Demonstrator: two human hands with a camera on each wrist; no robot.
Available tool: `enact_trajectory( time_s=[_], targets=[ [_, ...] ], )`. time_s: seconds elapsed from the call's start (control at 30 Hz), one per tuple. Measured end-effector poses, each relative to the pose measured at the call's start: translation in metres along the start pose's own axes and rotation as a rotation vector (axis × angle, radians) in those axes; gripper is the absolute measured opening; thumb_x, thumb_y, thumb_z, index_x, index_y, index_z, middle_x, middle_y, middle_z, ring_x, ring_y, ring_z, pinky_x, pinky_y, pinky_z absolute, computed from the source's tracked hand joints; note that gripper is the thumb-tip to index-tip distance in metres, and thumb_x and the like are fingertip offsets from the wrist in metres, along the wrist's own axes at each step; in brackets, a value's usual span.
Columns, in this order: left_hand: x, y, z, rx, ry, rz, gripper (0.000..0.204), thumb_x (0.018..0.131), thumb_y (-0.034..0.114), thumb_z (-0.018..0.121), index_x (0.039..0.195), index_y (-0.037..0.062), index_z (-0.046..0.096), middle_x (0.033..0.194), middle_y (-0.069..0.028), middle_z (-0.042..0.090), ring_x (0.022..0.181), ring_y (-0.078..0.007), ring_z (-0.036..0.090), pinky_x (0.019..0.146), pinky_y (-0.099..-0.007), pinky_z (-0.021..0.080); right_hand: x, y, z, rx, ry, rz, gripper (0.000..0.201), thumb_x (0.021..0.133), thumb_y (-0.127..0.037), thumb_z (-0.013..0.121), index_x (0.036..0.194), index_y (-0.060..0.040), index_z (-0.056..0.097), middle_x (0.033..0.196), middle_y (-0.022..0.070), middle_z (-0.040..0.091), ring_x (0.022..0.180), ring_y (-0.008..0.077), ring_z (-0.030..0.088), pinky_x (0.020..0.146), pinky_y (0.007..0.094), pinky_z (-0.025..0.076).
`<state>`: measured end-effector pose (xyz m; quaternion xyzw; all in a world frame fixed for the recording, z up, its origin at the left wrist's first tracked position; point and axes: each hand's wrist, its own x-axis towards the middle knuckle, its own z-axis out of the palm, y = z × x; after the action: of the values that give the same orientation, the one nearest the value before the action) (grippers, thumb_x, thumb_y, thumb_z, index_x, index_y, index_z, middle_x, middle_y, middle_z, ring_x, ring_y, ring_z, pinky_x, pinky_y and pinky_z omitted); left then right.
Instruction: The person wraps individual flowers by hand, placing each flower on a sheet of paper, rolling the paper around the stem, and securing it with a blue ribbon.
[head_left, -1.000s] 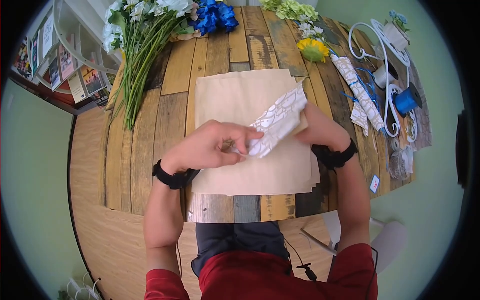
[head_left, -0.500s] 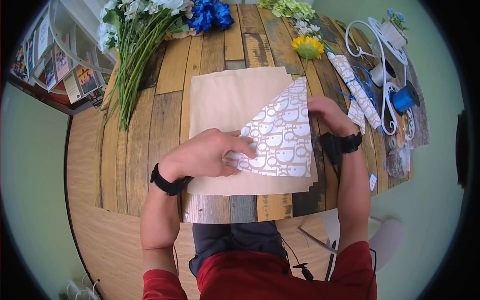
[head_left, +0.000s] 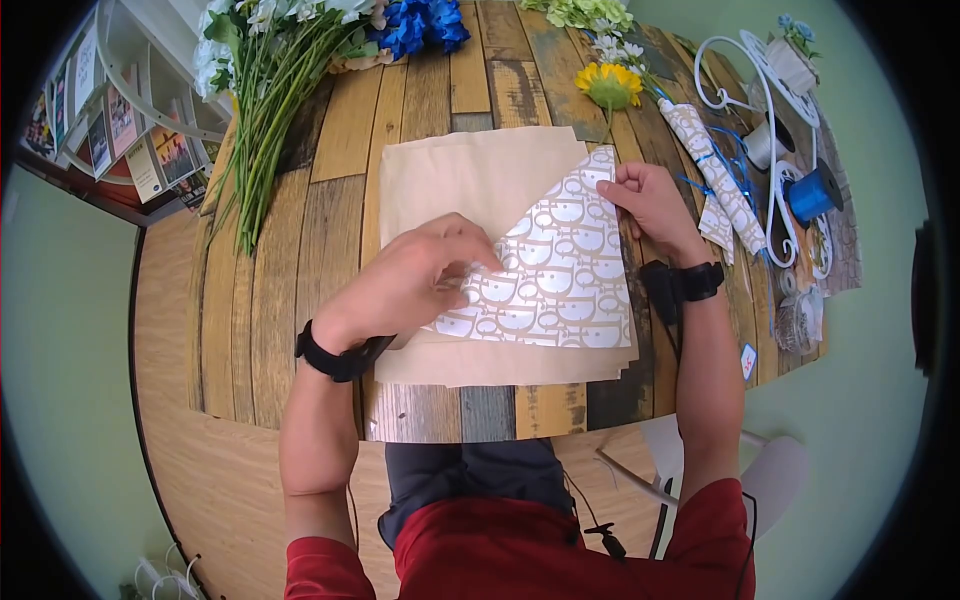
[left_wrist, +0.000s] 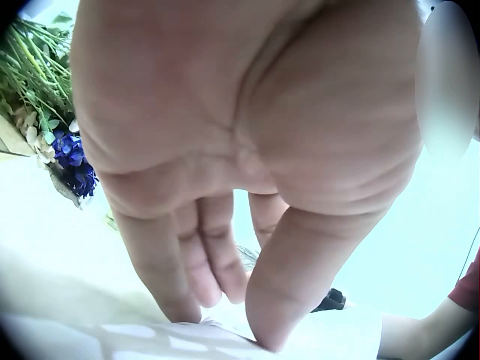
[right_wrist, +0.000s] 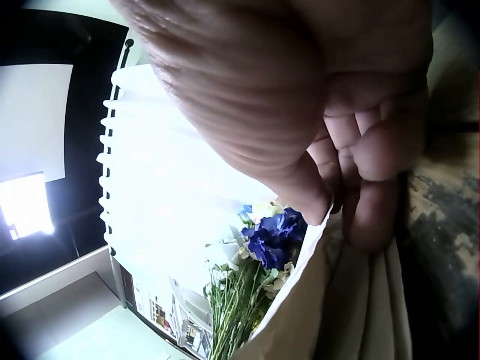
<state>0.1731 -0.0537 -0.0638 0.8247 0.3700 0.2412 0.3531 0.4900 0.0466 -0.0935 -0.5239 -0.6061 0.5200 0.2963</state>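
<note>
A white-and-beige patterned sheet of wrapping paper (head_left: 565,275), folded into a triangle, lies over a stack of plain brown paper (head_left: 465,175). A yellow sunflower (head_left: 608,86) shows beyond its top corner, its stem running down behind the paper. My right hand (head_left: 655,208) pinches the patterned sheet's right edge; in the right wrist view the thumb (right_wrist: 311,199) is on one side and fingers are on the other. Over the sheet's left part is my left hand (head_left: 415,270), thumb and forefinger apart, with their tips at the paper in the left wrist view.
Long-stemmed white flowers (head_left: 265,120) and blue flowers (head_left: 425,25) lie at the back left. At the right are a rolled patterned wrap (head_left: 710,175), a blue ribbon spool (head_left: 812,195) and a white scrolled metal stand (head_left: 770,85). The table's front edge (head_left: 470,440) is close to the body.
The raised patterned paper has been laid flat over the brown sheets. My right hand came from beneath it to the right edge and now pinches there. The left hand moved slightly up.
</note>
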Motion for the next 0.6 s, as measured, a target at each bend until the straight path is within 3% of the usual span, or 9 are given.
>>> enact_trajectory(
  time_s=[0.03, 0.1, 0.3, 0.33, 0.4, 0.5, 0.53, 0.6],
  targets=[
    [0.000, 0.004, -0.001, 0.000, -0.001, 0.000, 0.044, 0.073, -0.008, 0.071, 0.114, 0.0054, 0.065, 0.108, -0.0091, 0.064, 0.095, -0.0240, 0.064, 0.082, -0.0315, 0.051, 0.000, 0.002, 0.000, 0.001, 0.002, 0.004, 0.021, 0.090, -0.019, 0.069, 0.080, -0.0032, 0.060, 0.063, 0.0001, 0.060, 0.044, 0.0033, 0.048, 0.034, 0.0186, 0.032],
    [0.001, 0.009, -0.004, 0.060, -0.054, -0.310, 0.061, 0.066, -0.001, 0.079, 0.123, 0.0071, 0.060, 0.107, -0.0073, 0.057, 0.086, -0.0211, 0.058, 0.075, -0.0311, 0.049, 0.001, 0.003, 0.001, 0.008, 0.005, 0.014, 0.020, 0.090, -0.019, 0.069, 0.081, -0.0030, 0.061, 0.063, 0.0004, 0.060, 0.045, 0.0038, 0.049, 0.035, 0.0187, 0.033],
    [0.000, 0.004, -0.007, 0.021, -0.102, -0.403, 0.078, 0.062, 0.013, 0.089, 0.132, 0.0080, 0.054, 0.111, -0.0070, 0.056, 0.090, -0.0190, 0.057, 0.081, -0.0312, 0.049, 0.003, 0.006, 0.001, 0.012, 0.015, 0.013, 0.024, 0.093, -0.024, 0.066, 0.084, -0.0019, 0.062, 0.063, 0.0019, 0.061, 0.045, 0.0046, 0.051, 0.036, 0.0192, 0.037],
    [-0.002, 0.004, -0.007, 0.021, -0.103, -0.403, 0.078, 0.062, 0.013, 0.089, 0.132, 0.0080, 0.054, 0.111, -0.0070, 0.056, 0.090, -0.0190, 0.057, 0.081, -0.0312, 0.049, 0.003, 0.006, 0.001, -0.002, 0.020, 0.005, 0.029, 0.095, -0.029, 0.063, 0.084, -0.0015, 0.063, 0.064, 0.0022, 0.061, 0.045, 0.0050, 0.052, 0.036, 0.0193, 0.038],
    [-0.007, 0.005, -0.007, -0.053, -0.066, -0.079, 0.089, 0.062, 0.017, 0.091, 0.140, 0.0085, 0.047, 0.114, -0.0077, 0.056, 0.096, -0.0205, 0.057, 0.086, -0.0329, 0.049, 0.003, 0.003, 0.001, 0.072, 0.013, 0.032, 0.036, 0.097, -0.036, 0.058, 0.089, -0.0006, 0.063, 0.065, 0.0028, 0.062, 0.045, 0.0058, 0.052, 0.037, 0.0196, 0.039],
    [-0.006, 0.003, -0.009, 0.025, -0.117, 0.039, 0.101, 0.059, 0.019, 0.092, 0.145, 0.0083, 0.040, 0.122, -0.0089, 0.055, 0.104, -0.0226, 0.056, 0.091, -0.0348, 0.048, 0.008, 0.010, -0.002, 0.228, 0.035, 0.083, 0.050, 0.100, -0.047, 0.047, 0.099, 0.0008, 0.062, 0.067, 0.0040, 0.063, 0.045, 0.0076, 0.054, 0.038, 0.0203, 0.041],
    [-0.006, 0.004, -0.009, 0.024, -0.116, 0.040, 0.101, 0.059, 0.019, 0.092, 0.145, 0.0083, 0.040, 0.122, -0.0089, 0.055, 0.104, -0.0226, 0.056, 0.091, -0.0348, 0.048, 0.010, 0.013, -0.002, 0.312, 0.061, 0.107, 0.055, 0.101, -0.051, 0.043, 0.105, 0.0013, 0.060, 0.069, 0.0047, 0.063, 0.046, 0.0086, 0.055, 0.038, 0.0206, 0.042],
    [-0.005, 0.009, -0.010, -0.076, -0.147, -0.257, 0.084, 0.068, 0.018, 0.088, 0.140, 0.0050, 0.047, 0.121, -0.0097, 0.058, 0.103, -0.0211, 0.058, 0.088, -0.0346, 0.049, 0.010, 0.015, -0.004, 0.342, 0.047, 0.116, 0.057, 0.100, -0.052, 0.043, 0.109, 0.0014, 0.059, 0.070, 0.0055, 0.064, 0.047, 0.0091, 0.056, 0.038, 0.0207, 0.043]
  ],
)
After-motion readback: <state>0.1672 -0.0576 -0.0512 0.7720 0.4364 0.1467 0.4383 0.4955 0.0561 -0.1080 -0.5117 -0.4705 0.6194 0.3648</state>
